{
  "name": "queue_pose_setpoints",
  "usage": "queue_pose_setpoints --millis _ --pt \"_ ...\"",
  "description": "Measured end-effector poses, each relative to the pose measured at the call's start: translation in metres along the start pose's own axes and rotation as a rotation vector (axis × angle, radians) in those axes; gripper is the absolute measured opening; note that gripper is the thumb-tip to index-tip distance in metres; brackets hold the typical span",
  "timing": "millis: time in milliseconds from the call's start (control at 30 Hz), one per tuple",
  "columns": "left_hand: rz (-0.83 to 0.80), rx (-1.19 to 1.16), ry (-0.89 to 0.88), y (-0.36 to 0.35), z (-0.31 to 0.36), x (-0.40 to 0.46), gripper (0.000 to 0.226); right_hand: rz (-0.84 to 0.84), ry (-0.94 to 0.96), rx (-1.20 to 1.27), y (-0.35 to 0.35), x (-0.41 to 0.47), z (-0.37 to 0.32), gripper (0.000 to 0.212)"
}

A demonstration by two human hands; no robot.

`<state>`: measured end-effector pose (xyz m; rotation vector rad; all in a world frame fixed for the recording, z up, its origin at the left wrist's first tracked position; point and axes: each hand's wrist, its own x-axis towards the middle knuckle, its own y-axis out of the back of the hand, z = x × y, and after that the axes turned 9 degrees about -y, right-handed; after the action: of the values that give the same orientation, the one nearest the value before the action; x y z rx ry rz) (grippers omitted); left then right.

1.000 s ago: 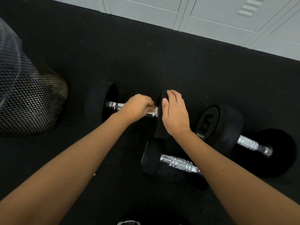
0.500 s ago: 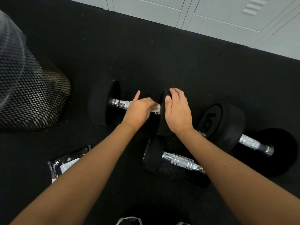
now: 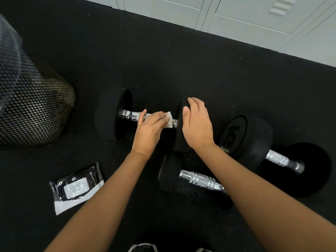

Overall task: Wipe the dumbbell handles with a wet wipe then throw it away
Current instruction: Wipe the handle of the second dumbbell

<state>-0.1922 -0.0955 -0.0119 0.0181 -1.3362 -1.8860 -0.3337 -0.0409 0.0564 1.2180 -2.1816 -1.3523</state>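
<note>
A black dumbbell lies on the floor with its chrome handle [image 3: 129,115] showing on the left. My left hand [image 3: 150,130] wraps a white wet wipe [image 3: 169,120] round the right part of that handle, thumb behind the bar. My right hand [image 3: 197,124] rests with straight fingers on the dumbbell's right weight head [image 3: 179,135]. A smaller dumbbell [image 3: 198,179] lies nearer me, partly under my right forearm. A third dumbbell marked 15 [image 3: 245,139] lies to the right.
A black mesh bin [image 3: 34,110] stands at the left. A black wet-wipe packet [image 3: 76,187] lies on the dark rubber floor [image 3: 163,60] at the lower left. Grey lockers [image 3: 236,17] run along the far edge.
My left hand has slid the wipe along the handle and now wraps it lower, fingers flatter. The view has tilted, bringing the wipe packet into sight. The right hand stays on the weight head.
</note>
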Motion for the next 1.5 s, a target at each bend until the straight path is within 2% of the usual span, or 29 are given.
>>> queue_pose_setpoints --millis 167,300,400,700,967,1067,1233,1333,1500 --pt "0.044 0.014 -0.010 0.000 0.000 -0.003 0.022 0.005 0.002 0.013 -0.001 -0.001 0.001 0.046" --pt "-0.056 0.105 -0.223 0.000 -0.001 -0.002 0.024 0.012 0.005 0.008 -0.001 0.000 0.000 0.045" --pt "-0.075 0.139 -0.280 0.000 -0.002 0.003 0.030 0.024 0.001 0.011 -0.002 0.000 0.000 0.045" --pt "-0.047 0.117 -0.195 0.015 -0.014 -0.004 0.030 0.030 0.015 0.016 -0.002 -0.001 0.001 0.045" --pt "-0.136 0.096 -0.221 0.001 0.007 0.002 0.028 0.029 0.014 0.000 -0.001 -0.001 0.001 0.045" --pt "-0.124 0.129 -0.251 0.012 -0.007 0.004 0.032 0.025 0.018 0.015 -0.001 -0.001 0.002 0.045" --pt "-0.112 0.094 -0.189 0.014 -0.011 0.001 0.036 0.034 0.009 0.014 -0.002 -0.002 0.001 0.045" --pt "-0.162 0.091 -0.253 0.007 0.001 0.006 0.036 0.035 0.004 0.010 -0.003 -0.001 0.001 0.044" --pt "-0.133 0.051 -0.243 0.006 0.000 0.014 0.025 0.033 0.006 0.000 -0.002 -0.001 0.001 0.044"
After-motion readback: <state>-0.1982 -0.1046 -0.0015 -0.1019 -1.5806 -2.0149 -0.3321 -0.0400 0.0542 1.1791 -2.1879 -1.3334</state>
